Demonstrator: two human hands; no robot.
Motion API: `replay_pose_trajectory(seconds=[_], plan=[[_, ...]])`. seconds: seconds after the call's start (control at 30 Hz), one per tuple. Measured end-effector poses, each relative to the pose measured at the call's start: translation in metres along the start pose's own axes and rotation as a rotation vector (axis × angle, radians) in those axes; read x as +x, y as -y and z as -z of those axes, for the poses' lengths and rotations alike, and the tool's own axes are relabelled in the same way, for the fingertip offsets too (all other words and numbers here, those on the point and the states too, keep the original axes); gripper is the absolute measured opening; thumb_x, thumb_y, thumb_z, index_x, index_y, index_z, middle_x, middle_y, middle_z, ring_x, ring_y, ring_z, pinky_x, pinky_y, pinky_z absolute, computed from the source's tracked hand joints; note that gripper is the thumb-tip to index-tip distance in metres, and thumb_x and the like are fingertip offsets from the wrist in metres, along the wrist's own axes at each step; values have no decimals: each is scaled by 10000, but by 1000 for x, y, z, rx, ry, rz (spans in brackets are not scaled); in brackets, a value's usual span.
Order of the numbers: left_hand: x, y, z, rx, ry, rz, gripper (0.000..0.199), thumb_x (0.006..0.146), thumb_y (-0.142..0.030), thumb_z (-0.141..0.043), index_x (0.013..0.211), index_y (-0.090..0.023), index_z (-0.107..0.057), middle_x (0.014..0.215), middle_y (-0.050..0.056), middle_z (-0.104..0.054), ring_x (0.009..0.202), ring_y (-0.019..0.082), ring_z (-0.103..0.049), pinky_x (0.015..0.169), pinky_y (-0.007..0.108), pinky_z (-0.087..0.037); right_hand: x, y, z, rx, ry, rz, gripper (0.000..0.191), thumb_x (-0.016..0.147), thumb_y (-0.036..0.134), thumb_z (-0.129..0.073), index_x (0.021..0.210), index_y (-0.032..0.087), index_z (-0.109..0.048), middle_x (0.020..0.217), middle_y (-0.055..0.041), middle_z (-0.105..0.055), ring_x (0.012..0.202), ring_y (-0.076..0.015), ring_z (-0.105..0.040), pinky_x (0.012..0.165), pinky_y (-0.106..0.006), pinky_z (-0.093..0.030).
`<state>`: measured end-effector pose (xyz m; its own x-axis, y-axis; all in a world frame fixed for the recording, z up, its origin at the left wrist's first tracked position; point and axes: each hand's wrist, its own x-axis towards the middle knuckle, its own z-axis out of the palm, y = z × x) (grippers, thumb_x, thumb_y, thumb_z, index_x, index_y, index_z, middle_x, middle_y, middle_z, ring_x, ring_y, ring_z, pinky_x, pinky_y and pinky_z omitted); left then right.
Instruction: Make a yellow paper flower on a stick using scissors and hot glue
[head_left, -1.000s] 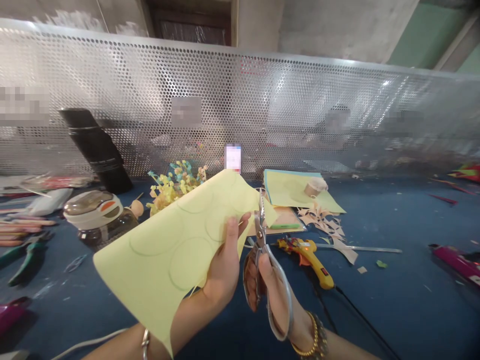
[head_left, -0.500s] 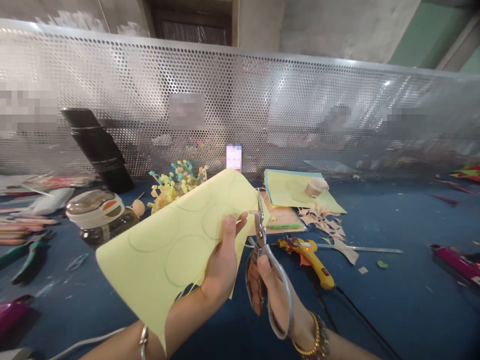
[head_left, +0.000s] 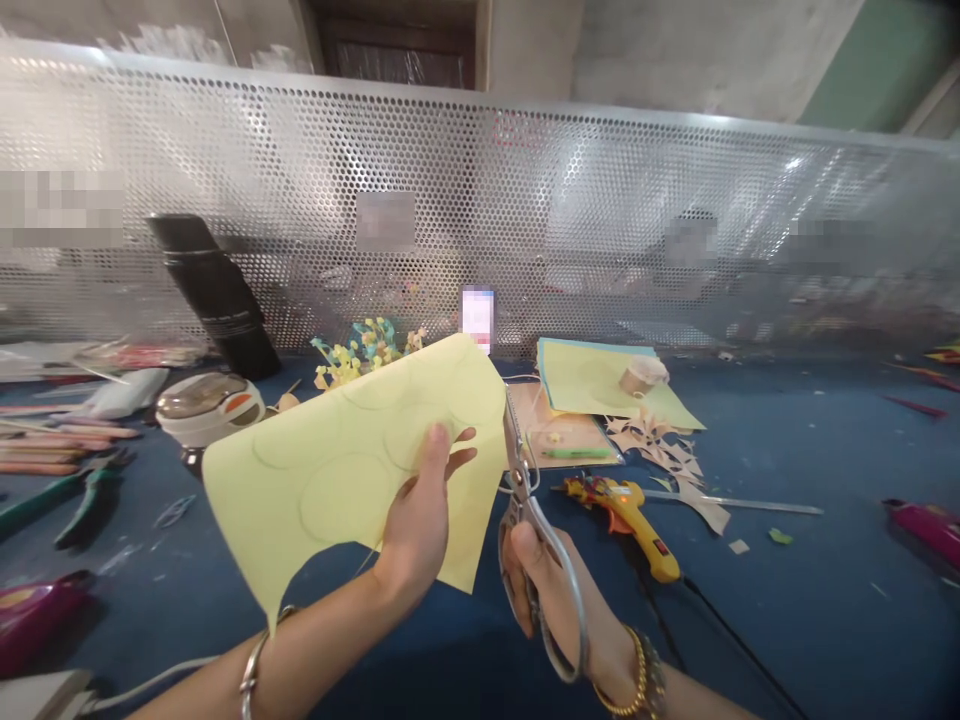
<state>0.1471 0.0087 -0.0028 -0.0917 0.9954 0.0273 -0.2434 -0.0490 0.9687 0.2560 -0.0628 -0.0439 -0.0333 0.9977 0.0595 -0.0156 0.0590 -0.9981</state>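
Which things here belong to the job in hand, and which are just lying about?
In use: pale yellow paper sheet with drawn circles, in the left hand; long steel scissors, in the right hand.
Lying about: yellow hot glue gun; black cylindrical flask; green-handled pliers.

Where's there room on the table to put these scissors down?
The freest patch of blue tabletop lies between the paper cutouts and the magenta tool, with only small scraps. It's crowded left around the pliers, and around the glue gun.

Left hand (head_left: 420, 510) holds yellow paper (head_left: 337, 470); right hand (head_left: 544, 600) grips scissors (head_left: 529, 510).
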Motion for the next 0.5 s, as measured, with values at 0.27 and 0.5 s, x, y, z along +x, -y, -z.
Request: replay_pose_trajectory(seconds=[0.27, 0.5], plan=[[6, -3, 18, -16, 34, -6, 287, 795, -486, -586, 868, -236, -706, 938, 52, -744, 866, 234, -678, 860, 350, -461, -3, -7, 1, -71, 7, -37, 560, 820, 722, -382, 626, 199, -434, 377, 64, -393, 313, -67, -362, 330, -186, -254], [10, 0, 25, 17, 46, 7, 260, 781, -461, -599, 803, -225, -707, 918, 53, -737, 870, 240, -673, 848, 348, -459, -3, -4, 0, -24, 54, -8, 560, 841, 708, -358, 635, 193, -442, 419, 63, -389, 338, -71, -377, 336, -183, -279]])
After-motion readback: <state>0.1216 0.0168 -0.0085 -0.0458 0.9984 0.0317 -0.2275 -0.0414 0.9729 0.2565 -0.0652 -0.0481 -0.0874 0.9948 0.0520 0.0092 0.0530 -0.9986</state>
